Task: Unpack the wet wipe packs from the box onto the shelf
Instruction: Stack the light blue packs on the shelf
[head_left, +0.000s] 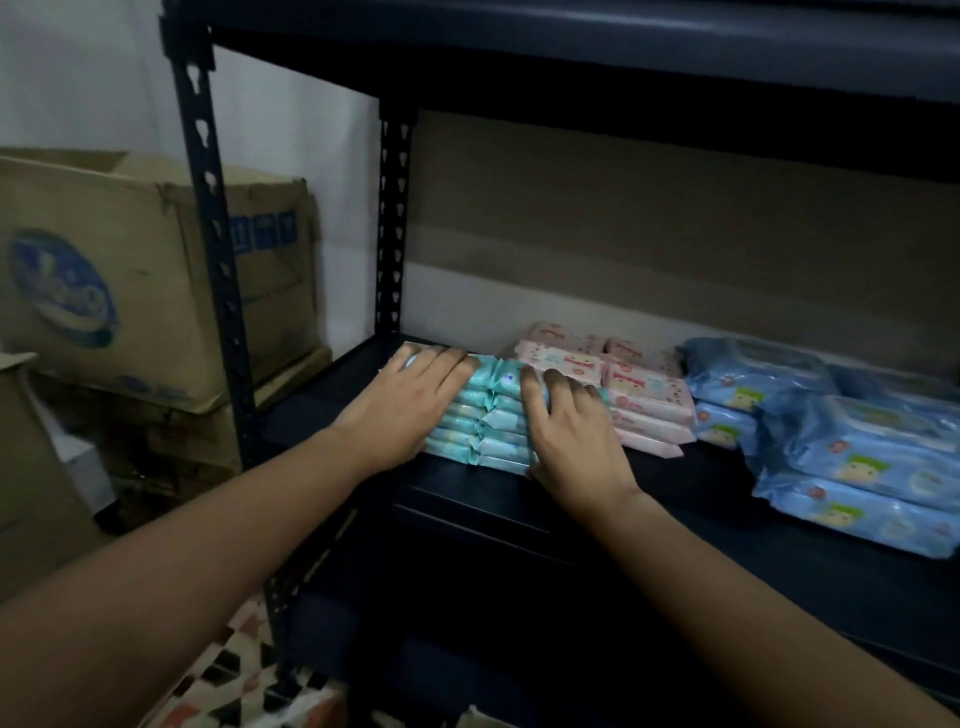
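Both your hands, left hand (410, 400) and right hand (569, 431), press flat against a teal wet wipe pack stack (488, 421) on the dark shelf (675, 499); labels blur, far packs hidden.

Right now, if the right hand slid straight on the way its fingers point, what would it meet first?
The right hand points toward the shelf's back, over the teal packs. Beyond the fingertips the pink packs look nearest, then the back wall; depth is unclear.

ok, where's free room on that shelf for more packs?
Bare shelf in front of the pink packs, between the right hand and the blue packs. Also behind the teal packs, along the back left. Crowded: right end, blue packs piled up; both hands, left hand included, press the teal stack.
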